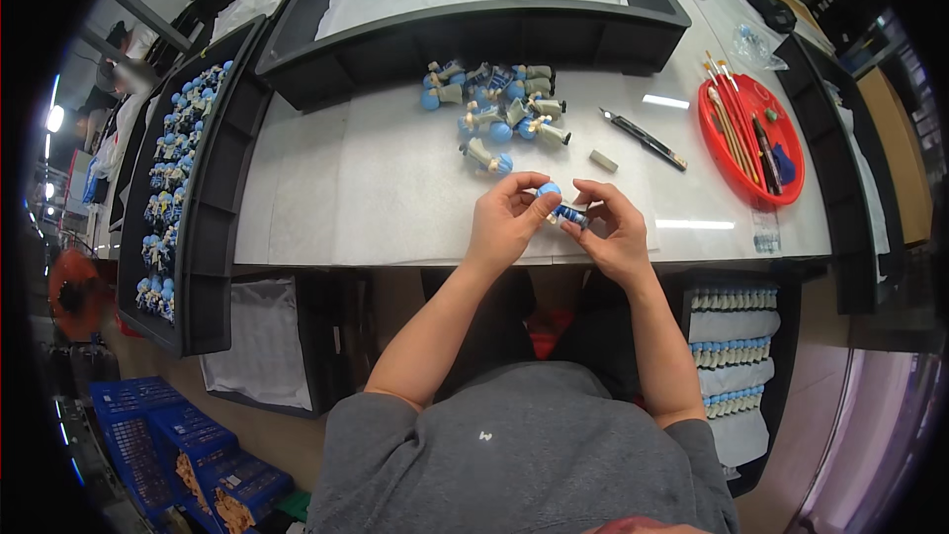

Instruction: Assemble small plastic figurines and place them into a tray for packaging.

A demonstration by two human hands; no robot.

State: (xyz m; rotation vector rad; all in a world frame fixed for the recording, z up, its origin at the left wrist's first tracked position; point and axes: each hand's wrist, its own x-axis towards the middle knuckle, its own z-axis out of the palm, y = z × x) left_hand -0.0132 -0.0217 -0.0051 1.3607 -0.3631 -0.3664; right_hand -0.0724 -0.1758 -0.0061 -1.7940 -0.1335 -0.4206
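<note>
Between my two hands, above the near edge of the white table (297,208), is a small figurine (568,213) with a light blue head and a blue-striped body. My left hand (509,222) pinches it by the head end with thumb and fingers. Closed around the body end, my right hand (618,227) holds the other side. Beyond my hands lies a loose pile of similar figurines (484,109) with light blue heads and pale bodies. One figurine (484,156) rests at the near end of that pile. A small grey block (603,160) lies just past my right hand.
A black-and-silver pen-like knife (643,138) lies right of the pile. A red tray (714,163) holds brushes and pens. A large black crate (474,35) lined with white stands behind. Figurines fill a black crate (213,208) at left; rows of them sit in a crate (776,386) at lower right.
</note>
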